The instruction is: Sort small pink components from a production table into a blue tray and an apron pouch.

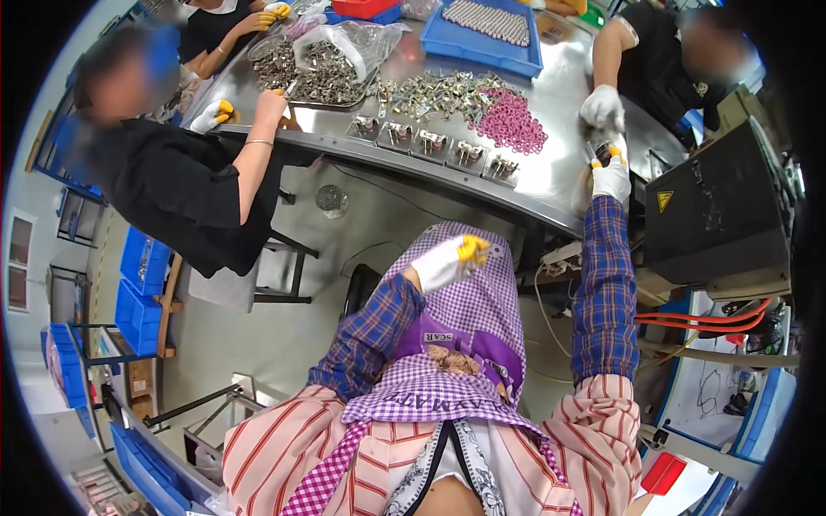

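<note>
My left hand [452, 262], in a white glove with yellow fingertips, hovers over my lap in front of the purple checked apron [486, 301]. Its fingers are curled in, and whatever they may hold is hidden. My right arm is stretched out to the right end of the metal table [551, 185]. There my gloved right hand [611, 179] has its fingers bent around a small dark piece that I cannot make out. A co-worker's white-gloved hand [602, 110] is right beside it, just beyond my fingertips.
Along the table's near edge stand several square metal fixtures [465, 155]. Behind them lie loose metal parts [430, 93] and pink rings [508, 120]. A blue tray [538, 62] sits farther back. Another co-worker [181, 185] sits left; a dark machine box [718, 202] stands right.
</note>
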A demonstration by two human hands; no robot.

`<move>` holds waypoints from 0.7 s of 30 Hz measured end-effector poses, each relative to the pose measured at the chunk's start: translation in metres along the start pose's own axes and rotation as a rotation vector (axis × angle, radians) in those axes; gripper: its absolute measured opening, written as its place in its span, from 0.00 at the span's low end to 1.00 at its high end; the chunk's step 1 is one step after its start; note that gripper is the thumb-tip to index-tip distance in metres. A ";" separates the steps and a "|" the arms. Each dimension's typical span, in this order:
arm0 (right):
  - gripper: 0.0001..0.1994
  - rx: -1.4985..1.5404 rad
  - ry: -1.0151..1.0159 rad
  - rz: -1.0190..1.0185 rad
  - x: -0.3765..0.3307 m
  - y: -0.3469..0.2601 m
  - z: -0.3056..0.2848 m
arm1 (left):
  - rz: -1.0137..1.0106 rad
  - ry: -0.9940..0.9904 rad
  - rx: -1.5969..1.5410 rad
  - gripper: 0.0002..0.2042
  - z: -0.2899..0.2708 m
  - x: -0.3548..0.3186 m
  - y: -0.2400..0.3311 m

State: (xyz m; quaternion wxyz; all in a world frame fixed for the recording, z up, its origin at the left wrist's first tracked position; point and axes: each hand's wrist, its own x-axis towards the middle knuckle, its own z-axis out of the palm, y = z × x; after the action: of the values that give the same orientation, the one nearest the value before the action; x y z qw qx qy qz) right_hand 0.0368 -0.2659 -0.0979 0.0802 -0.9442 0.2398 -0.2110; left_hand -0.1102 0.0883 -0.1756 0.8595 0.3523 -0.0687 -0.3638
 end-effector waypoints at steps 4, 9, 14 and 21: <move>0.22 0.048 -0.021 0.009 0.006 0.000 0.001 | -0.095 -0.146 -0.418 0.13 -0.020 -0.007 -0.032; 0.23 0.188 -0.031 0.032 0.018 0.028 0.029 | -0.023 -0.071 -0.372 0.14 -0.017 -0.004 -0.019; 0.24 0.239 -0.021 0.012 0.010 0.005 0.025 | 0.062 -0.019 -0.330 0.15 -0.028 -0.015 -0.011; 0.27 0.529 -0.083 0.087 0.040 0.059 0.029 | 0.069 -0.091 -0.297 0.18 -0.043 -0.010 -0.002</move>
State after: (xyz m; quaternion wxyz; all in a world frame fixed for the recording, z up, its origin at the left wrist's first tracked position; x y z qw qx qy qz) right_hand 0.0564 -0.3353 -0.1245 0.3428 -0.8871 0.2133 -0.2236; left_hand -0.1023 0.1177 -0.2070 0.9101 0.2020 -0.0652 -0.3559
